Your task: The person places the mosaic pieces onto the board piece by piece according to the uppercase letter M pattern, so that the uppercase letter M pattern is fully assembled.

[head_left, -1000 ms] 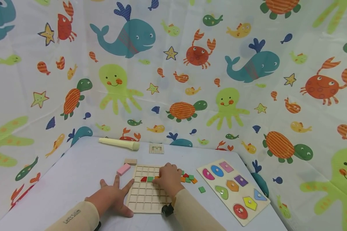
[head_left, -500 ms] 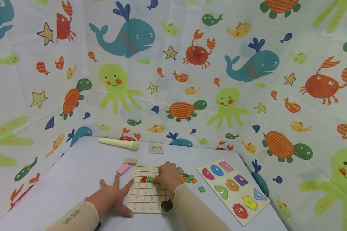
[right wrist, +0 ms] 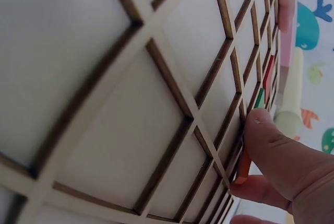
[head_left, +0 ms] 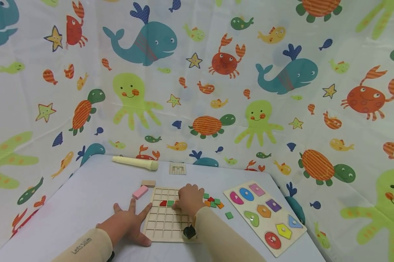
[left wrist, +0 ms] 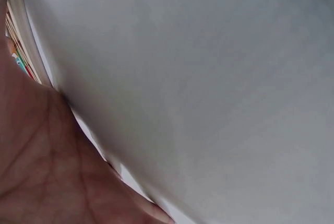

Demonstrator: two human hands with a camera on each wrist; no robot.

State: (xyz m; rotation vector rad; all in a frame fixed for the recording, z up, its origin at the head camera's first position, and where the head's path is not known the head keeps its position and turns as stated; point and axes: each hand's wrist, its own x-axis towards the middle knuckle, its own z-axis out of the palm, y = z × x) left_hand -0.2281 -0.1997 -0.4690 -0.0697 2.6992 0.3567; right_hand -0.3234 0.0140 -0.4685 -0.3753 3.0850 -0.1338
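On grid board (head_left: 166,218) | right fingers (right wrist: 271,151) pinch orange tile (right wrist: 243,167), wrist-view only | left hand (head_left: 126,225) spread flat

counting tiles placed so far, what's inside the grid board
The grid board holds a red tile and a green tile side by side. The right hand pinches an orange tile into the next cell, hiding the cells beneath it.

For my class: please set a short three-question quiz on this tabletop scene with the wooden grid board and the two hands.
1. True or false: the left hand lies flat beside the grid board.
2. What does the right hand pinch? A) orange tile B) pink block C) cream stick
3. Which two tile colours already sit in the board's cells?

Key
1. True.
2. A, the orange tile.
3. A red tile and a green tile.
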